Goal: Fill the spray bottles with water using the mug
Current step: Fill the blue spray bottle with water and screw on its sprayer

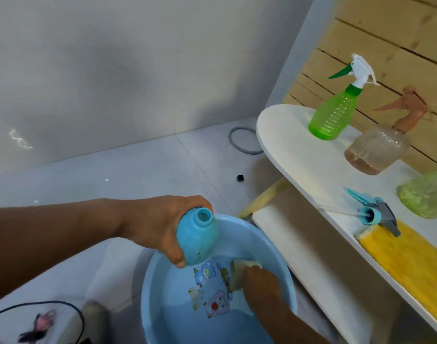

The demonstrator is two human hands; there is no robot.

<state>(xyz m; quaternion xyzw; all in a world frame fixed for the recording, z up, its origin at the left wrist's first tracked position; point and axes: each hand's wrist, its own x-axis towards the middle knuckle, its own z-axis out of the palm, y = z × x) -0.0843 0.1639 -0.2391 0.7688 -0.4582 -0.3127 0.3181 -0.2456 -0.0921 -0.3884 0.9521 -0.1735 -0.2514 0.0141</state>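
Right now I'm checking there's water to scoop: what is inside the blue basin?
The blue basin holds shallow water over cartoon stickers. The right hand dips a beige mug in it; the hand covers most of the mug.

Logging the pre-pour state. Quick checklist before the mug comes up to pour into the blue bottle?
1. Blue bottle uncapped, mouth open: ok.
2. Left hand grips the bottle: ok.
3. Bottle over the basin to catch spills: ok.
4. Bottle upright for pouring: not ok, it is tilted.
5. Right hand holds the mug, dipped in the basin water: ok.
6. Mug full: cannot tell.
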